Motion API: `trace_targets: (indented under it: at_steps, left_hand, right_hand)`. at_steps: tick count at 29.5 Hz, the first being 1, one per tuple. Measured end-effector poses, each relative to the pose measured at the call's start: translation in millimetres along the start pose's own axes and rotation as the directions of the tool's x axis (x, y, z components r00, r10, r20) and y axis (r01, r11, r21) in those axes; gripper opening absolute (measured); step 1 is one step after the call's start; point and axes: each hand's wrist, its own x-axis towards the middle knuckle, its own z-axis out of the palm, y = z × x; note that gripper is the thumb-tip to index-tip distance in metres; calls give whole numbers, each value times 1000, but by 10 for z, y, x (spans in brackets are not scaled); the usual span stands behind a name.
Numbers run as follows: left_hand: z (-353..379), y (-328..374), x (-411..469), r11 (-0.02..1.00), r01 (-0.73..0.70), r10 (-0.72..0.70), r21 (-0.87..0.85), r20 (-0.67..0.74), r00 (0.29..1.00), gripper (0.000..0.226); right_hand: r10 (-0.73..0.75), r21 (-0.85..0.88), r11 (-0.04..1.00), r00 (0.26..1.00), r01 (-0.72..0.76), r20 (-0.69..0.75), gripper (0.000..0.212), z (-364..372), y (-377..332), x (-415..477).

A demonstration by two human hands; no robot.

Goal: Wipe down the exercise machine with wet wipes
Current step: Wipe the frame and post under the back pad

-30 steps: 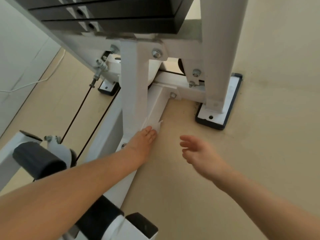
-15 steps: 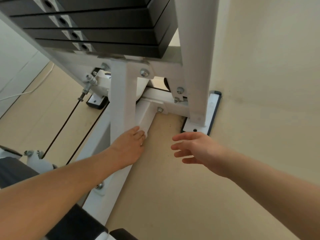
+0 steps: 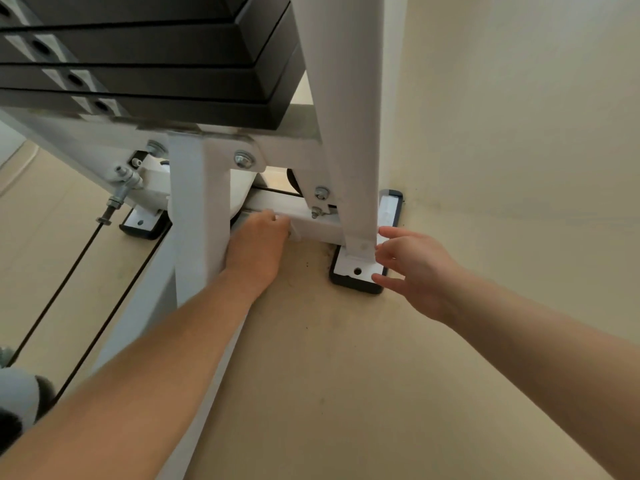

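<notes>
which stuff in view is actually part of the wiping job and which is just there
In the job:
- left hand, on the machine's low white crossbar; any wipe under it is hidden
- white upright post
- foot plate
- black weight stack

Just there:
- right hand, fingers spread, holding nothing
- beige floor
- wall
</notes>
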Motion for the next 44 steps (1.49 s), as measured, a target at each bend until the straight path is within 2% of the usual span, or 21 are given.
trace_targets:
  at_steps: [2,3,5,6,7,9,13,14,18,20,22,25,29,30,32,34,35,37,40,42,44]
  left_hand:
    - [117,105,-35,925,240,-269,-296,-62,961,19]
    - [159,199,-34,792,390,-446,-469,-9,895,17]
    - [133,388,-10,296,583,-706,-757,237,667,8]
    - [88,463,12,30,579,-741,-815,370,560,6]
    - [38,514,31,-160,541,-737,-826,464,491,10]
    - [-16,590,55,-355,483,-705,-801,569,424,22]
    - [-21,712,36,-525,416,-643,-743,666,378,16]
    - [1,723,43,-560,377,-641,-738,674,368,8]
    - [82,683,122,-674,205,-642,-710,700,313,22]
    - [90,688,167,-724,150,-610,-673,727,316,12]
    - [69,791,182,-758,156,-564,-633,756,332,6]
    - [124,1160,137,-625,308,-600,-717,694,397,19]
    - [83,1254,117,-485,395,-610,-781,625,487,26]
    - [105,1187,131,-479,407,-615,-778,628,477,21]
    - [116,1102,122,-560,368,-599,-742,670,439,14]
    - [79,1124,105,-641,299,-544,-707,693,472,15]
    - [100,1124,90,-595,315,-555,-739,661,505,15]
    - [217,1125,41,-362,437,-590,-824,565,577,13]
    - [370,1062,-48,158,564,-573,-811,390,721,17]
    - [420,1064,-76,475,504,-487,-722,261,833,21]
    - [409,1076,-76,691,418,-390,-589,183,902,20]
  right_hand:
    - [-17,-20,1000,1000,16,-6,50,15,7,-19]
    - [-20,-22,1000,1000,20,5,51,16,16,-25]
    - [-21,-16,1000,998,21,53,55,26,43,-39]
    - [-23,-25,999,997,25,73,58,36,49,-47]
    - [-28,-38,999,996,31,82,60,43,51,-47]
    - [-31,-51,998,997,35,74,56,46,42,-34]
    - [-28,-33,999,998,30,63,36,68,49,-44]
    - [-29,-28,999,997,31,69,36,65,71,-48]
    - [-47,5,999,997,47,64,42,80,121,-33]
    - [-64,-6,998,997,64,33,54,83,130,0]
    - [-83,18,996,997,83,6,54,83,144,21]
    - [-74,109,991,997,75,-16,45,63,167,38]
    - [-59,137,989,998,60,-12,43,-20,164,62]
    - [-59,132,990,998,59,-9,43,-43,154,66]
    - [-40,122,992,999,40,4,43,-70,138,65]
    - [-37,122,992,999,35,15,43,-67,122,57]
    - [-47,112,993,999,44,22,42,-55,126,49]
    - [-66,58,996,997,64,38,39,-38,147,21]
    - [-81,-37,996,995,83,50,39,-16,160,6]
    - [-97,-106,989,994,103,58,43,-42,148,24]
    - [-102,-153,982,993,110,58,49,-76,132,46]
